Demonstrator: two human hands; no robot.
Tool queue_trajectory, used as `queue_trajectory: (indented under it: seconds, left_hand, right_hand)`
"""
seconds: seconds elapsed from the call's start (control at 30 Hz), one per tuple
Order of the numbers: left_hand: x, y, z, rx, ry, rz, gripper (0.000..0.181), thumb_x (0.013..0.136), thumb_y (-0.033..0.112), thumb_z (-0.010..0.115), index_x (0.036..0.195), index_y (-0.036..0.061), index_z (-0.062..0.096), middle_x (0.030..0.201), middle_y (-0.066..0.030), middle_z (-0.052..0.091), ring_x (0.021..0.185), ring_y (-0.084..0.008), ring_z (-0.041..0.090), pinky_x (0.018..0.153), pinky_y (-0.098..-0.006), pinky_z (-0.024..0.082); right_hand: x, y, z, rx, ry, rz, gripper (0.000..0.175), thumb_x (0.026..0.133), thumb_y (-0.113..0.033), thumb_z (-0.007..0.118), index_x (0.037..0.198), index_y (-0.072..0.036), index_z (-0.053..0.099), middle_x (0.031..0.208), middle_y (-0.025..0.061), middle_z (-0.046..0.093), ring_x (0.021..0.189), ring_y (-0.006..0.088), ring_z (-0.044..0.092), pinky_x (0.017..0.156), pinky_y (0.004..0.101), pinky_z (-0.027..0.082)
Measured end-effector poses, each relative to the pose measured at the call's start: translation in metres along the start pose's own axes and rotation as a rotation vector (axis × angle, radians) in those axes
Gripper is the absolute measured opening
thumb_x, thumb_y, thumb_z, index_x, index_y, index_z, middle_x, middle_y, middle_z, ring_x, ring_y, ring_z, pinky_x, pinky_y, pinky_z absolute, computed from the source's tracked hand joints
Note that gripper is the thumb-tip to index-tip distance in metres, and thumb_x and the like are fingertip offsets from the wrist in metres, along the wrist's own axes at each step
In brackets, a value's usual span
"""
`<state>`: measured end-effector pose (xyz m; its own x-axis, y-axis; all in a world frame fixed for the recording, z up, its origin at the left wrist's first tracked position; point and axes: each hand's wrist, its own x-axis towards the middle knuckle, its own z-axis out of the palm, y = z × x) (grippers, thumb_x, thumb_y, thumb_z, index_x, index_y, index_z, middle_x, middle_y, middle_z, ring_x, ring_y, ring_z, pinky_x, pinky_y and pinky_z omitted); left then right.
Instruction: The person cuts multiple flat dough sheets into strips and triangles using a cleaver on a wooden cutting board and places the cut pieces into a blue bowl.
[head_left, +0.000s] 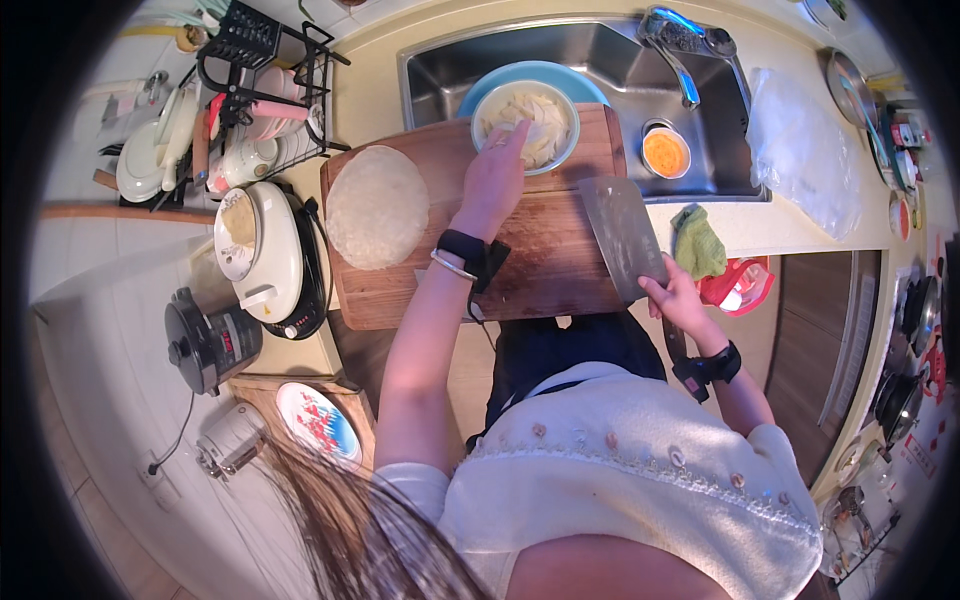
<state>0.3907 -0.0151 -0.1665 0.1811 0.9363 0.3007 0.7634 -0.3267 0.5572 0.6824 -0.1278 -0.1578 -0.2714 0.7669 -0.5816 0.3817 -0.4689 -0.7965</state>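
Note:
My left hand (496, 176) reaches over the near rim of a white bowl (573, 146) with its fingertips at pale sliced vegetable pieces (551, 127). Whether the fingers pinch any slices is hard to see. In my right hand (679, 296) is a broad-bladed cleaver (621, 236), its blade lying over the right end of a wooden cutting board (540, 262). Some small wet-looking bits dot the board's surface. A round, flat, pale dough sheet (379, 206) lies on the board's left part. The bowl stands at the board's far edge.
Behind the board, a steel sink (600, 45) holds a blue basin (480, 84) and a bowl of orange food (665, 153). A green cloth (699, 244) and plastic bag (799, 154) are at right. An electric cooking appliance (274, 247) and dish rack (304, 142) stand left.

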Motion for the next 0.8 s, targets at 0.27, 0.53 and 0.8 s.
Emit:
queue_trajectory:
  seconds: [0.27, 0.53, 0.8]
  left_hand:
    - [-0.101, -0.018, -0.053, -0.257, 0.057, -0.652, 0.024, 0.084, 0.005, 0.055, 0.108, 0.0023, 0.055, 0.083, -0.0104, 0.064, 0.078, -0.0163, 0.063, 0.07, -0.0255, 0.047]
    - [-0.215, -0.043, -0.037, -0.668, 0.163, -0.845, 0.016, 0.08, 0.002, 0.064, 0.095, -0.0002, 0.06, 0.078, -0.0026, 0.063, 0.072, -0.0074, 0.057, 0.067, -0.0204, 0.045]
    - [-0.249, -0.049, -0.019, 0.102, 0.343, -0.885, 0.053, 0.072, 0.007, 0.071, 0.118, -0.0006, 0.046, 0.084, -0.0068, 0.055, 0.071, -0.0183, 0.057, 0.066, -0.0265, 0.048]
  right_hand:
    - [0.01, 0.002, 0.001, -0.018, -0.059, -0.005, 0.034, 0.087, -0.011, 0.056, 0.118, -0.002, 0.043, 0.053, 0.002, 0.053, 0.042, 0.0079, 0.052, 0.041, 0.022, 0.041]
    - [0.029, -0.017, 0.022, -0.139, -0.185, 0.002, 0.038, 0.087, -0.013, 0.056, 0.12, -0.001, 0.042, 0.052, 0.0026, 0.054, 0.042, 0.0092, 0.054, 0.04, 0.0218, 0.042]
    - [0.04, -0.022, 0.042, -0.219, -0.247, -0.042, 0.039, 0.087, -0.014, 0.056, 0.121, -0.001, 0.041, 0.051, 0.0022, 0.053, 0.041, 0.0094, 0.053, 0.039, 0.0216, 0.041]
